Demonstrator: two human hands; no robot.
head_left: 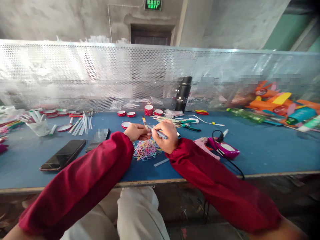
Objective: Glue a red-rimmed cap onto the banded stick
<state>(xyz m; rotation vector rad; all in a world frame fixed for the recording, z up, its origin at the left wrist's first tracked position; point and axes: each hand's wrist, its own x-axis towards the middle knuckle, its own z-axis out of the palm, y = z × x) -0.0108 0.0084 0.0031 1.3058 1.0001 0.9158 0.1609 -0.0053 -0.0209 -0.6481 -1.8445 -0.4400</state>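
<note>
Near the middle of the blue table, my left hand (136, 132) pinches a thin stick (144, 121) with an orange and dark upper end, held upright and tilted. My right hand (167, 135) is closed around a grey pen (160, 134), its tip end close to the stick and to my left fingers. Whether pen and stick touch is too small to tell. Just below both hands lies a pile of colourful rubber bands (147, 150). A translucent stick (161, 162) rests right of the pile.
Black phone (63, 155) and white cup of pens (38, 127) at left. Red round tins (148, 110), black bottle (184, 94) and green-handled pliers (190, 127) stand or lie beyond my hands. Purple device (226, 150) with black cable at right; orange toys (272, 103) far right.
</note>
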